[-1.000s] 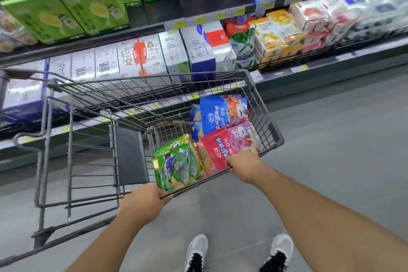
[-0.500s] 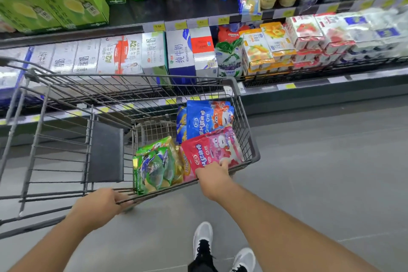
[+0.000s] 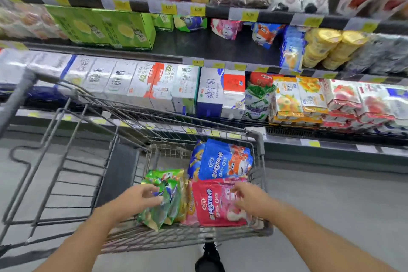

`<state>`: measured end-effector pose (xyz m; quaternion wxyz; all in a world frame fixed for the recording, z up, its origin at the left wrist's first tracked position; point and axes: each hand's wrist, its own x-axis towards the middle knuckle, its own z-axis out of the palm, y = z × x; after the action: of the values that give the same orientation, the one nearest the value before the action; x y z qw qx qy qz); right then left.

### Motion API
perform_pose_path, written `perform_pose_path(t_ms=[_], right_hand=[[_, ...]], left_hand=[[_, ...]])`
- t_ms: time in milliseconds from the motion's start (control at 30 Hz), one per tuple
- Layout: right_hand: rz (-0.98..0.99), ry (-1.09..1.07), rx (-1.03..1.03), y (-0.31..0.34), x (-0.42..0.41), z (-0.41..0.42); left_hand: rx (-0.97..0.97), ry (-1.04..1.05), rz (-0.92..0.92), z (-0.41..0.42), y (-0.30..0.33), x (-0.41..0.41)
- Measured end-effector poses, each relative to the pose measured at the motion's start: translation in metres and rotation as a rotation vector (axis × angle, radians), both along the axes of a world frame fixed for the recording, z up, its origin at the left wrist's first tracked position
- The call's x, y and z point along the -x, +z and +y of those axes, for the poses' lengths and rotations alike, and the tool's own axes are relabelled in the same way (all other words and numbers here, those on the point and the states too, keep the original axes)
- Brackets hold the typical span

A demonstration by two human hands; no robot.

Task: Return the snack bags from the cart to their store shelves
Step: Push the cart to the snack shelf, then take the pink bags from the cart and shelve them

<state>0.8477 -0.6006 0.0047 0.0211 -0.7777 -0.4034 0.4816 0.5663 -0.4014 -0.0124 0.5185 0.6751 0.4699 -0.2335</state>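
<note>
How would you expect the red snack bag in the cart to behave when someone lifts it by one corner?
The red snack bag looks like thin glossy film, so it would probably flop and feel slippery. It lies puffed among other bags in the cart, suggesting it is light.

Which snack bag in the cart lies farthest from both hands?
The blue bag, at the cart's far end. The green bag is at the left hand, and the red bag is at the right hand.
</note>
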Motion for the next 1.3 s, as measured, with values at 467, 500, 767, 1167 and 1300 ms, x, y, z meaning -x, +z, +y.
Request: perform_pose_path(t_ms=[467, 500, 767, 1167, 1300], right_hand=[[-0.032, 0.307, 0.138, -0.123, -0.070, 0.109], [0.004, 0.350, 0.146, -0.131, -0.067, 0.110], [0.114, 0.660, 0.268, -0.170, -0.057, 0.091], [0.680, -0.309, 0.359, -0.150, -0.071, 0.139], [0.154, 0.222, 0.231, -0.170, -0.074, 0.125]], left_hand=[[0.222, 0.366, 0.077, -0.075, -0.113, -0.121], [0.214, 0.384, 0.095, -0.080, -0.119, -0.124], [0.251, 0.703, 0.175, -0.112, -0.128, -0.142], [0.624, 1.653, -0.155, -0.074, -0.112, -0.154], [0.507, 1.660, -0.160, -0.055, -0.111, -0.143]])
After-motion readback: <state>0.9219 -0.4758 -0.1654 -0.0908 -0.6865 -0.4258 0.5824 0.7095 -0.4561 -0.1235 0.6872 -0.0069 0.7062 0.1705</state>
